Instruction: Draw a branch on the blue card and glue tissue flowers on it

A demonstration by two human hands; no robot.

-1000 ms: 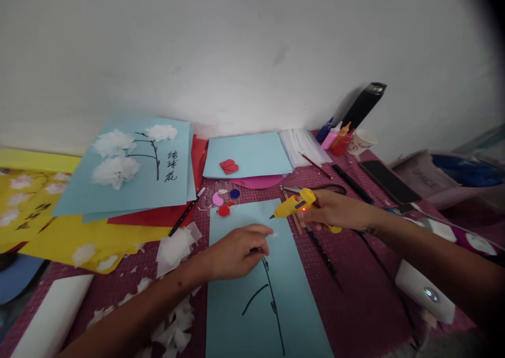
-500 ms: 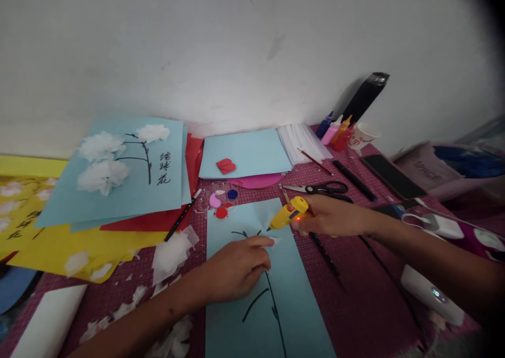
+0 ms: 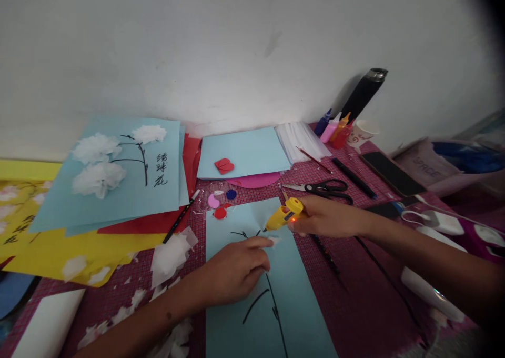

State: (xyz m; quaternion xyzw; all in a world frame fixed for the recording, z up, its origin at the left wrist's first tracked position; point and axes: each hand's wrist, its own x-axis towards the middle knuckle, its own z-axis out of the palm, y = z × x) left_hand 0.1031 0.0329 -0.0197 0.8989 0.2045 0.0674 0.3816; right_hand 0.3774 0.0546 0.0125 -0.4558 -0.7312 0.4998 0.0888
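Note:
A blue sheet point(image 3: 300, 305) with black branch lines lies in front of me. My left hand point(image 3: 239, 268) rests on it, index finger stretched onto a small white paper piece point(image 3: 276, 239), the other fingers curled under. My right hand point(image 3: 319, 217) is closed round a yellow glue gun point(image 3: 280, 216) with a glowing red light. The gun's nozzle points down-left, just above the sheet and close to my left index finger. White crumpled paper petals point(image 3: 169, 255) lie left of the sheet.
A finished-looking blue picture point(image 3: 165, 137) with white paper flowers lies at left on red and yellow sheets. Scissors point(image 3: 329, 187), a black marker point(image 3: 355, 179), a phone point(image 3: 390, 173), paint bottles point(image 3: 341, 131), a paper cup point(image 3: 362, 132) and a black flask point(image 3: 363, 95) stand or lie right.
The glue gun in my right hand has moved slightly left, its nozzle nearer my left index finger. My left hand has barely moved. The view has shifted a little.

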